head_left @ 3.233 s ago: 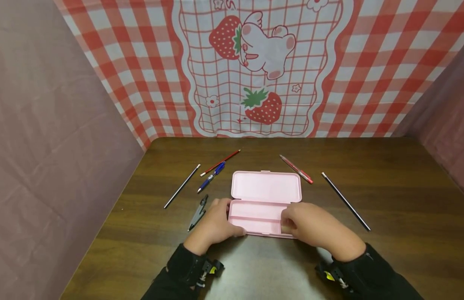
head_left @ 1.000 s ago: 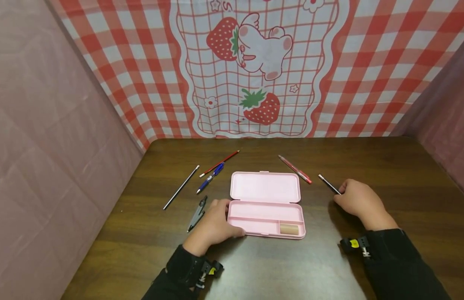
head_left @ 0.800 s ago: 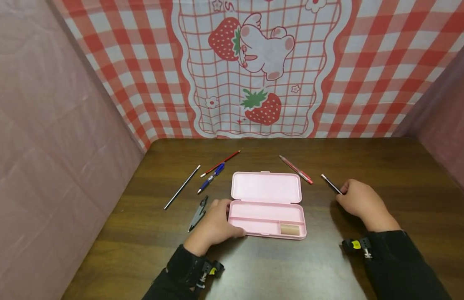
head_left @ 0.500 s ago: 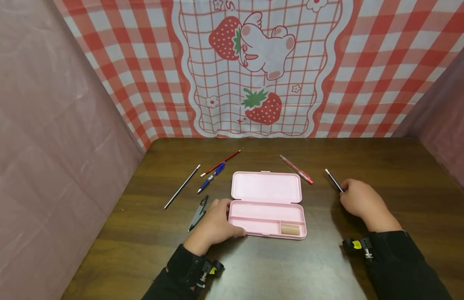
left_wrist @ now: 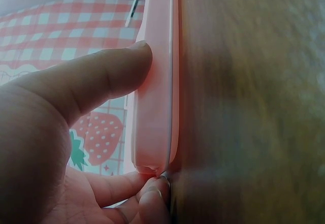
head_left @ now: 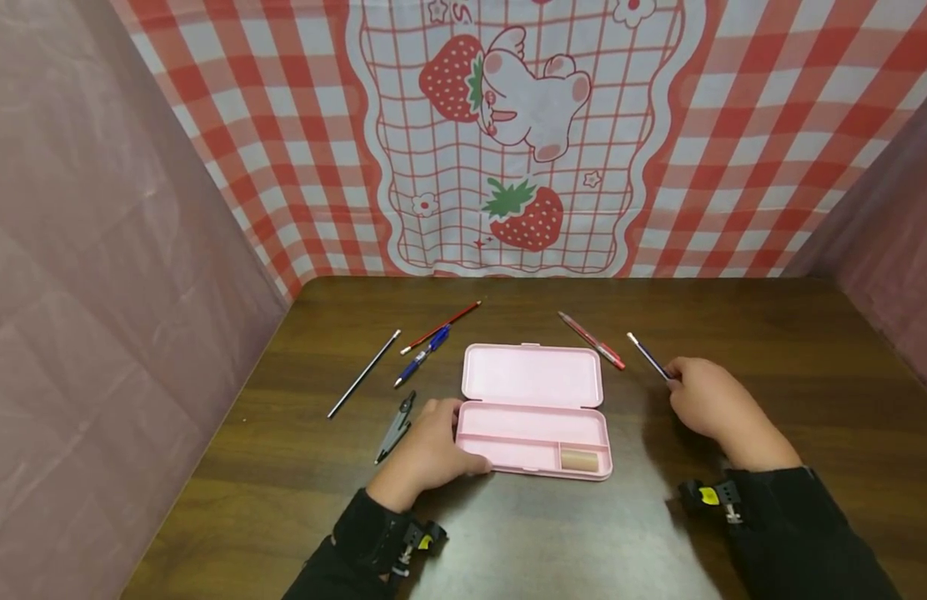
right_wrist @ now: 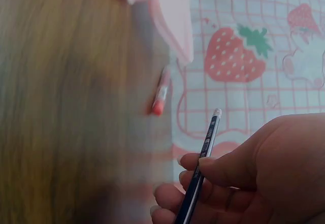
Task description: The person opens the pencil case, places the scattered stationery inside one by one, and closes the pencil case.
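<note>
My left hand (head_left: 428,446) grips the left end of an open pink pencil case (head_left: 508,420), its thumb against the front wall and its other fingers at the end. In the left wrist view the thumb presses the side of the case. My right hand (head_left: 714,407) pinches a dark striped pencil (head_left: 647,356) between thumb and fingers, its white-tipped end pointing up and left. In the right wrist view the pencil (right_wrist: 205,150) is off the table, and its lower end runs out of view. A tan block (head_left: 579,460) lies in the case's small right compartment.
Left of the case lie a compass (head_left: 396,427), a blue pen (head_left: 422,357), a red pencil (head_left: 441,327) and another dark pencil (head_left: 364,373). Behind the case's right side lies a red pen (head_left: 591,339). A checked cloth (head_left: 283,142) hangs behind the table (head_left: 283,517).
My right hand has left the case's right compartment, gone right and picked up the dark pencil, whose tip end now swings leftward. The tan block shows in that compartment. My left hand stays put.
</note>
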Motion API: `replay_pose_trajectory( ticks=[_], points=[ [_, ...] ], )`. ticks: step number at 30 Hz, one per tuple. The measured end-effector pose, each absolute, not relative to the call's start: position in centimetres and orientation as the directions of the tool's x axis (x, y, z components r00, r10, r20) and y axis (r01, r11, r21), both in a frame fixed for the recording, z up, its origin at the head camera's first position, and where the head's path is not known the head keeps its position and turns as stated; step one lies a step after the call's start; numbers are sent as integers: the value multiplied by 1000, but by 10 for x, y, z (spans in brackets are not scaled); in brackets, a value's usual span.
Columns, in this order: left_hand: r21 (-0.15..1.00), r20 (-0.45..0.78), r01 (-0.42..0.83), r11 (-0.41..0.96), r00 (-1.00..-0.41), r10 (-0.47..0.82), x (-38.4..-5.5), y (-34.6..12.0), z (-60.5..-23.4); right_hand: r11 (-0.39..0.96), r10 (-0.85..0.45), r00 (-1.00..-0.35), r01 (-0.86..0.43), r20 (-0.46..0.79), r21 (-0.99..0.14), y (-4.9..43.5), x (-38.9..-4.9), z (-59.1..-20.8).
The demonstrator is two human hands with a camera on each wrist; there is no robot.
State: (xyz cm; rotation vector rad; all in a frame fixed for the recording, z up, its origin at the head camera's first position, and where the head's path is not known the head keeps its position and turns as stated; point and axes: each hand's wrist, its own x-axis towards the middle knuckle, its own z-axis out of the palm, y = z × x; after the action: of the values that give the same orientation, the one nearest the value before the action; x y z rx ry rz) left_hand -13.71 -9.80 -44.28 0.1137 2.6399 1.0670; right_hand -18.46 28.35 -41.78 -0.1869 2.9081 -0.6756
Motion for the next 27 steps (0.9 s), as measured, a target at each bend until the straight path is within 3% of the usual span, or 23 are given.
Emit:
replay_pose_trajectory(
  ticks=[14, 27],
  points=[
    [689, -203, 2, 725, -960, 194, -138, -98, -447, 879, -161, -983, -102, -89, -465, 250, -169, -400],
    [697, -208, -9, 717, -959, 190, -138, -97, -447, 866, -256, -967, -221, -17, -448, 225, -164, -409]
  ],
)
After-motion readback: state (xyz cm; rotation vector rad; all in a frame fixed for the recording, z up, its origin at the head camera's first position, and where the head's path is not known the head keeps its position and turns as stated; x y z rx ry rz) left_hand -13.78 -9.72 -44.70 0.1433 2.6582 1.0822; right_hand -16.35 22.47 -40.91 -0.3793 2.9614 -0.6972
